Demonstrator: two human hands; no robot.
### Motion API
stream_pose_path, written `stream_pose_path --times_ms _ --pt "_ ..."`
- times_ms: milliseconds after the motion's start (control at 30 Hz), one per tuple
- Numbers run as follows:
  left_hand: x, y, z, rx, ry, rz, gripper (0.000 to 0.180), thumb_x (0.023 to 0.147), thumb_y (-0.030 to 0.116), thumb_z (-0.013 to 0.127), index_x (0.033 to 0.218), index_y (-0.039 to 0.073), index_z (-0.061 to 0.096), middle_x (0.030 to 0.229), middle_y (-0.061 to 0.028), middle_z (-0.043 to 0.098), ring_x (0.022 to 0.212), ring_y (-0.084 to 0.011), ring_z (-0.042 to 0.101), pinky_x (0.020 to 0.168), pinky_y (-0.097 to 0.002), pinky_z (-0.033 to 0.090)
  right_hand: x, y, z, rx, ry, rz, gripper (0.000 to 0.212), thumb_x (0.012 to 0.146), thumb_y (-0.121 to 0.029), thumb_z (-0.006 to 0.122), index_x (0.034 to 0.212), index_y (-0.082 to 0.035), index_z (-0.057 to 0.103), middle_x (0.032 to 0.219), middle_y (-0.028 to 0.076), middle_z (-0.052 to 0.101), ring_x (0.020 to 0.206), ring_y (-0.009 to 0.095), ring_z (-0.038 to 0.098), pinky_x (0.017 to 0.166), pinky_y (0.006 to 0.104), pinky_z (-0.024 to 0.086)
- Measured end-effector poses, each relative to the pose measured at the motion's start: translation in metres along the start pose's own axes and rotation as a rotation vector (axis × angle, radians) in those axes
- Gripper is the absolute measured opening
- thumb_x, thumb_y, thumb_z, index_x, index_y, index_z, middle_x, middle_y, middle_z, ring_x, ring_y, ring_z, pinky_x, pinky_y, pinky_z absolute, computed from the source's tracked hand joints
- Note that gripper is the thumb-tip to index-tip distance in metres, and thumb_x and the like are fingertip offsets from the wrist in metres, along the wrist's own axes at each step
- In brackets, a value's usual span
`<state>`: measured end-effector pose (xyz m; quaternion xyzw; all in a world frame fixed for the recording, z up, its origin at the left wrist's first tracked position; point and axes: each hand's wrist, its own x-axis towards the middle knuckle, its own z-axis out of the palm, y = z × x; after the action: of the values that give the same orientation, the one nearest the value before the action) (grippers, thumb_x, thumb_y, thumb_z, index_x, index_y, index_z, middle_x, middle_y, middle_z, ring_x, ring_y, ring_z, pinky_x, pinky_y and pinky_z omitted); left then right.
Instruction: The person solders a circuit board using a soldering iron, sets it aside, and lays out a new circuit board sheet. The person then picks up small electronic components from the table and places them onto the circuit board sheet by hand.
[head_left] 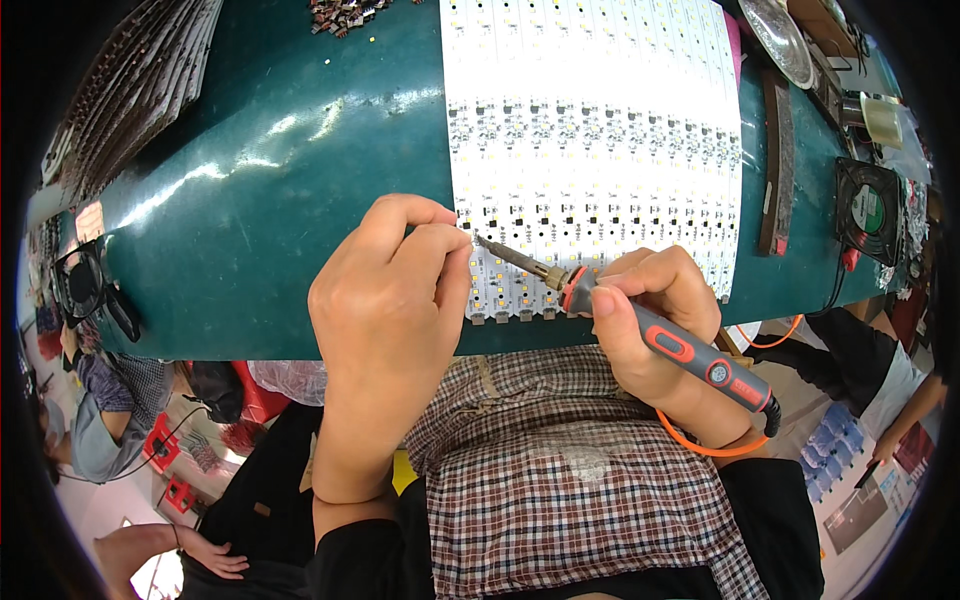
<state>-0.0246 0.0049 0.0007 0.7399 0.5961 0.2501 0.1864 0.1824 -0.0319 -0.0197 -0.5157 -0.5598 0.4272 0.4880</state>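
A soldering iron with a grey and red handle is gripped in my right hand. Its metal tip meets the left edge of a wide white panel of LED circuit strips, where rows of small chips and components run across. Right beside the tip, my left hand has its thumb and forefinger pinched together at the panel's edge. Whatever sits between those fingertips is too small or hidden to make out. The orange cable of the iron loops below my right wrist.
The panel lies on a green work surface. A pile of small components is at the top, stacked strips at upper left. Black fans stand at both sides; a dark bar lies right. Another person's hand shows lower left.
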Motion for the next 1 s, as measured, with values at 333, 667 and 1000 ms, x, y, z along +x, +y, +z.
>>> stream_pose_path --times_ms 333,667,1000 --pt "-0.001 0.002 -0.005 -0.106 0.018 -0.121 0.012 0.078 -0.004 0.074 0.084 0.004 0.067 0.097 -0.0061 0.072 0.051 -0.0063 0.047 0.048 -0.0222 0.038 0.000 -0.003 -0.001 0.053 0.026 0.034 0.020 0.088 -0.006 0.078 0.088 -0.003 0.058 0.072 0.007 0.068 0.058 0.005 0.057 0.051 0.0218 0.046" --pt "-0.001 0.003 -0.004 -0.084 0.057 -0.158 0.013 0.082 0.001 0.075 0.085 0.007 0.063 0.089 -0.0024 0.072 0.047 -0.0118 0.053 0.047 -0.0262 0.042 0.005 -0.003 -0.011 0.179 -0.012 -0.035 0.020 0.090 -0.001 0.072 0.099 -0.002 0.054 0.083 0.011 0.068 0.069 0.012 0.064 0.066 0.0265 0.054" --pt "0.011 -0.011 -0.004 -0.137 0.003 -0.344 0.015 0.096 0.011 0.067 0.105 0.001 0.061 0.065 -0.0047 0.065 0.055 -0.0140 0.062 0.054 -0.0281 0.045 0.054 0.009 -0.091 -0.358 0.582 -0.129 0.027 0.094 -0.008 0.072 0.118 -0.001 0.062 0.096 0.008 0.070 0.063 0.005 0.052 0.057 0.0182 0.042"
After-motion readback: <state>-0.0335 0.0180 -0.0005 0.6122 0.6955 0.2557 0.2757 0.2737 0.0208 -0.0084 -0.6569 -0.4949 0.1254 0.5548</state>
